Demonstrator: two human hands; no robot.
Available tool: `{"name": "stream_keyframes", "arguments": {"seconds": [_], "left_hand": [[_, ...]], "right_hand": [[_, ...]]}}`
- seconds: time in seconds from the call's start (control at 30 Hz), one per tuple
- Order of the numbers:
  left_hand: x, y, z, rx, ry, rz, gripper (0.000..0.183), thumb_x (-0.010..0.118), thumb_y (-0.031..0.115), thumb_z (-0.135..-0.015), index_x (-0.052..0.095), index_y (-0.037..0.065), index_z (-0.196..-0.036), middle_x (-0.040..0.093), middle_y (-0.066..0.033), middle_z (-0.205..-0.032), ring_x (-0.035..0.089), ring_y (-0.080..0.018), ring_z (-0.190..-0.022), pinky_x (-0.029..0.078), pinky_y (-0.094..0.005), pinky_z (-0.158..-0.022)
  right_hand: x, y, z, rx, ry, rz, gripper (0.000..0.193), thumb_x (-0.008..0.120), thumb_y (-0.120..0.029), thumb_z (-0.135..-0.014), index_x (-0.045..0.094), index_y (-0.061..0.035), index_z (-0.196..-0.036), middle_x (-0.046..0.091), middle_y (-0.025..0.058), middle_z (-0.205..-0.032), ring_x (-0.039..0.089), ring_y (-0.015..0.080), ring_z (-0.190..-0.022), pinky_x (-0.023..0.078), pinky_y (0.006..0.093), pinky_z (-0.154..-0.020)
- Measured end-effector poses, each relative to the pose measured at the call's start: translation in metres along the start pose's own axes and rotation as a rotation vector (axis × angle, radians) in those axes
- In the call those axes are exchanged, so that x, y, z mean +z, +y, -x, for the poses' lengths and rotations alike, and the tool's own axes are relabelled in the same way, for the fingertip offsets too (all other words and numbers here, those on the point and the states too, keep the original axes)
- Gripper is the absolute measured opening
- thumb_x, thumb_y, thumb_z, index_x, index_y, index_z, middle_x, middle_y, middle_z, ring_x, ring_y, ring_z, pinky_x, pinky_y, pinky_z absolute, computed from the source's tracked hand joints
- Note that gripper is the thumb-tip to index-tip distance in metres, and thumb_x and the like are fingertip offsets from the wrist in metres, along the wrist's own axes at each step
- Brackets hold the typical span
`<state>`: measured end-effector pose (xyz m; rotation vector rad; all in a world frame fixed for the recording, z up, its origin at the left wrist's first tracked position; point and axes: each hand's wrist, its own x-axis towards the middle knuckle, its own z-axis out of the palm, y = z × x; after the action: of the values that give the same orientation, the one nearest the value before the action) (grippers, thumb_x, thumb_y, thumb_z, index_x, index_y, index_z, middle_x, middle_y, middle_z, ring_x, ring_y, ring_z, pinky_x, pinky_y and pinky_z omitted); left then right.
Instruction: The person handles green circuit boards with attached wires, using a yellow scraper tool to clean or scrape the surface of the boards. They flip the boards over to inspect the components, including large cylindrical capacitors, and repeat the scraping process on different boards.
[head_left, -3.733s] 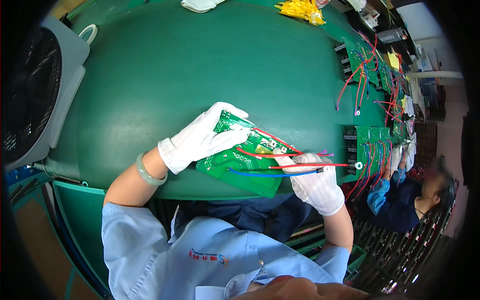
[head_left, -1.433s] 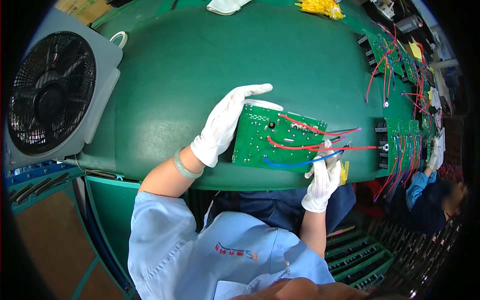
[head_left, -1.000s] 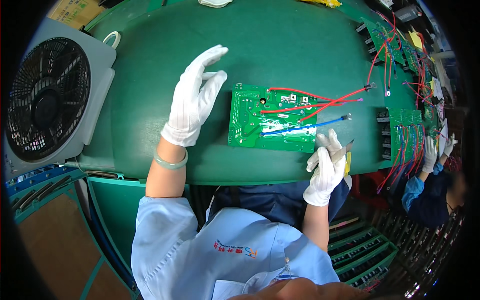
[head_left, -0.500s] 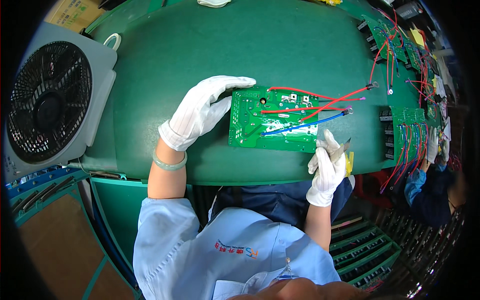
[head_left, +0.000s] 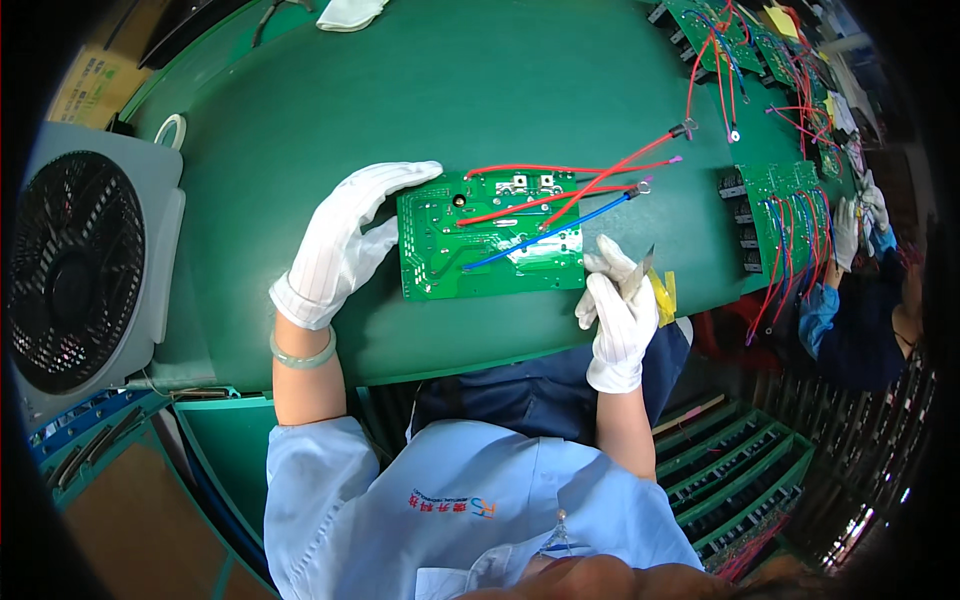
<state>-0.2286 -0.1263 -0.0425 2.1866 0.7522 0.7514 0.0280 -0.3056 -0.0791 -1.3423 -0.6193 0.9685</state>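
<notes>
A green circuit board (head_left: 420,270) lies on the green tabletop before me, with red wires (head_left: 520,208) and a blue wire (head_left: 570,230) running off to the right. My left hand (head_left: 345,235), in a white glove, grips the board by its left edge, fingers at the far corner and thumb at the side. At the near right corner is my gloved right hand (head_left: 620,320), closed around a pointed metal tool (head_left: 643,270). Yellow material (head_left: 664,294) shows beside that hand; whether it belongs to the tool I cannot tell.
A grey fan (head_left: 150,200) stands at the left. Wired boards (head_left: 790,220) lie along the right side, near a co-worker's gloved hands (head_left: 847,235). A white cloth (head_left: 350,12) and a white ring (head_left: 172,130) are toward the back. Green racks (head_left: 745,470) stand below right.
The whole view has shifted, so the table, board and hands appear further left. Both hands keep nearly the same places at the board, and the tool stays in my right hand.
</notes>
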Motion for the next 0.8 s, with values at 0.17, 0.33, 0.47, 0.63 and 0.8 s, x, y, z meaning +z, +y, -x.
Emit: {"name": "stream_keyframes", "arguments": {"seconds": [0.17, 0.33, 0.47, 0.63, 0.8], "left_hand": [[0.000, 0.001, 0.001, 0.017, 0.005, -0.036, 0.049, 0.068, -0.004, -0.079, 0.063, 0.004, -0.126, 0.066, -0.0128, -0.128, 0.061, -0.0310, -0.120, 0.047, -0.0390, -0.105], [0.003, -0.002, -0.001, 0.059, 0.010, -0.075, 0.050, 0.069, -0.006, -0.077, 0.063, 0.005, -0.125, 0.067, -0.0120, -0.127, 0.061, -0.0319, -0.120, 0.048, -0.0400, -0.104], [0.007, 0.001, -0.005, 0.147, 0.043, -0.258, 0.047, 0.069, -0.007, -0.075, 0.063, 0.005, -0.120, 0.068, -0.0104, -0.122, 0.063, -0.0336, -0.116, 0.050, -0.0427, -0.102], [0.009, 0.002, -0.008, 0.242, 0.063, -0.343, 0.051, 0.064, -0.010, -0.073, 0.062, 0.005, -0.121, 0.068, -0.0095, -0.120, 0.063, -0.0341, -0.114, 0.050, -0.0455, -0.102], [0.011, 0.004, -0.004, 0.202, 0.096, -0.428, 0.056, 0.058, -0.014, -0.073, 0.061, 0.005, -0.125, 0.067, -0.0113, -0.122, 0.063, -0.0335, -0.114, 0.051, -0.0437, -0.101]], "right_hand": [[0.001, -0.002, 0.000, -0.019, -0.012, -0.007, 0.043, 0.060, 0.003, -0.092, 0.055, 0.0066, -0.135, 0.066, 0.0193, -0.126, 0.058, 0.0083, -0.064, 0.047, 0.0195, -0.055], [0.003, -0.007, 0.001, -0.005, -0.029, 0.040, 0.043, 0.059, 0.003, -0.092, 0.054, 0.0070, -0.135, 0.065, 0.0178, -0.128, 0.059, 0.0084, -0.066, 0.047, 0.0201, -0.057], [0.001, -0.007, 0.002, 0.053, -0.060, 0.037, 0.043, 0.058, 0.004, -0.094, 0.053, 0.0069, -0.137, 0.066, 0.0164, -0.126, 0.060, 0.0096, -0.067, 0.047, 0.0215, -0.058], [0.000, -0.007, 0.001, 0.062, -0.079, 0.068, 0.043, 0.057, 0.004, -0.094, 0.053, 0.0066, -0.137, 0.066, 0.0165, -0.125, 0.060, 0.0105, -0.068, 0.047, 0.0212, -0.058], [-0.003, -0.002, 0.001, 0.052, -0.066, 0.079, 0.043, 0.057, 0.005, -0.094, 0.053, 0.0072, -0.137, 0.065, 0.0168, -0.125, 0.059, 0.0102, -0.066, 0.047, 0.0212, -0.057]]}}
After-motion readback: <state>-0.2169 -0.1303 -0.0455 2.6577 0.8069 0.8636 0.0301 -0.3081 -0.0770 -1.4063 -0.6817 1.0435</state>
